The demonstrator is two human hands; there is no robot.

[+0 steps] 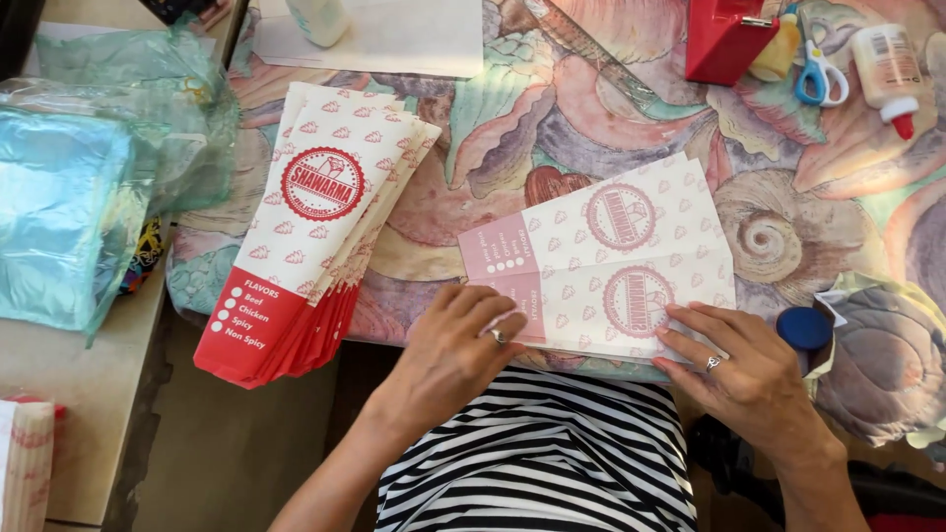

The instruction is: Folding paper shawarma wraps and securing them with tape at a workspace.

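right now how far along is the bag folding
Done: hard to tell; no finished pile shows apart from the fanned stack of red and white paper bags on the left. In hand: the left hand and right hand press flat on a pale bag sheet lying on the patterned cloth. Glue bottle and scissors lie untouched at top right.

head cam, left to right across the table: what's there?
Clear plastic bags → stack of red-and-white paper sleeves → left hand → flat paper sheet under both hands → right hand → blue cap.
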